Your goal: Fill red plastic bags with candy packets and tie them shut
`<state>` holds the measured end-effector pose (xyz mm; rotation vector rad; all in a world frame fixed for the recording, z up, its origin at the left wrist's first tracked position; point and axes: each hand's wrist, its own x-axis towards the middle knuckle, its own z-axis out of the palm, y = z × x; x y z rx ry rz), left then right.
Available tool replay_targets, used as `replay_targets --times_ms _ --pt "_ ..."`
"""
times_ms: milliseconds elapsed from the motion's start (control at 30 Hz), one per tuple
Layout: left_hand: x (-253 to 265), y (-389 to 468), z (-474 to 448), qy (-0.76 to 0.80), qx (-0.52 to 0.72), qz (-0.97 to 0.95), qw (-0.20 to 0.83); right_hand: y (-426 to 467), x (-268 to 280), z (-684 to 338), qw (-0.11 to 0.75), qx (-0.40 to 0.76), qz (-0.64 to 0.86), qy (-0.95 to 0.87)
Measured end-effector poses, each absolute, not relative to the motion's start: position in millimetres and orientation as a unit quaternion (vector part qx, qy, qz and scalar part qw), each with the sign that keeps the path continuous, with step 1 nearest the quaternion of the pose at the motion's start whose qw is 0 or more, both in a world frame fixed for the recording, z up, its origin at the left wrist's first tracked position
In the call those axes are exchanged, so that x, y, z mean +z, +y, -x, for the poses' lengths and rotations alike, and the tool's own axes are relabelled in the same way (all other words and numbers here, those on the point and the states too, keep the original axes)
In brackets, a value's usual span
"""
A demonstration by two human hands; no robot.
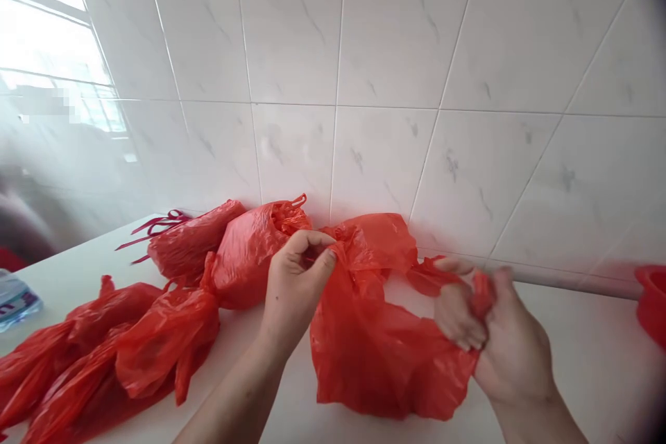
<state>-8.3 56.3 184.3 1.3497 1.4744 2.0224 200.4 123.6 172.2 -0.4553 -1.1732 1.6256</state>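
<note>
- At the middle of the white tabletop (583, 354), both hands hold one loose red plastic bag (374, 354), which lies crumpled flat on the surface close to the tiled wall (395, 83).
- Left hand (297, 277): its grip is pinched together on the bag's upper left edge, thumb against the fingertips, with a fold of red film caught between them.
- Right hand (499, 340): its grip is clamped on the bag's right-hand end, fingers curled around a bunched wad of the plastic, so that red shows between the fingers.
- Between the two hands the bag sags in wrinkles, and its lower part spreads on the tabletop toward the camera.
- Just left of the held bag, touching the left hand's far side, sits a filled red bag with a knotted top (250, 250).
- Farther left of the held bag lies another filled red bag with loose handles (192, 239), against the wall.
- Nearer the camera and left of the held bag, more red bags (104, 354) lie in a heap.
- Well left of the held bag, at the frame edge, a clear packet with blue print (15, 298) rests on the tabletop.
- Well right of the held bag, a red container (653, 302) is cut off by the frame edge.
</note>
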Motion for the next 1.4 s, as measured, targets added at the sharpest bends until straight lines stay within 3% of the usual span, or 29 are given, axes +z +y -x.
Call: replay_targets --times_ms 133,267,367,567,700,967,1100,1267,1400 --pt "182 53 -14 0.512 0.670 -0.490 0.221 87 173 -184 0.375 0.611 0.295 -0.632" --pt "184 42 -28 0.492 0.626 -0.538 0.274 81 169 -170 0.270 0.576 0.291 -0.715" --pt "186 34 -28 0.455 0.601 -0.600 0.268 92 164 -167 0.297 0.593 0.305 -0.683" --pt "182 37 -21 0.464 0.483 -0.740 0.066 106 156 -170 0.372 0.646 0.349 -0.568" --pt "171 48 -21 0.502 0.416 -0.758 0.006 106 159 -175 0.347 0.649 0.317 -0.599" --pt "171 51 -19 0.565 0.442 -0.685 0.125 123 162 -203 0.280 0.601 0.177 -0.728" --pt "172 50 -21 0.602 0.419 -0.659 0.164 118 167 -197 0.250 0.541 0.276 -0.754" --pt "173 50 -23 0.603 0.406 -0.669 0.154 116 166 -182 0.316 0.413 0.393 -0.759" --pt "171 51 -22 0.610 0.375 -0.688 0.123 118 164 -183 0.305 0.460 0.370 -0.748"
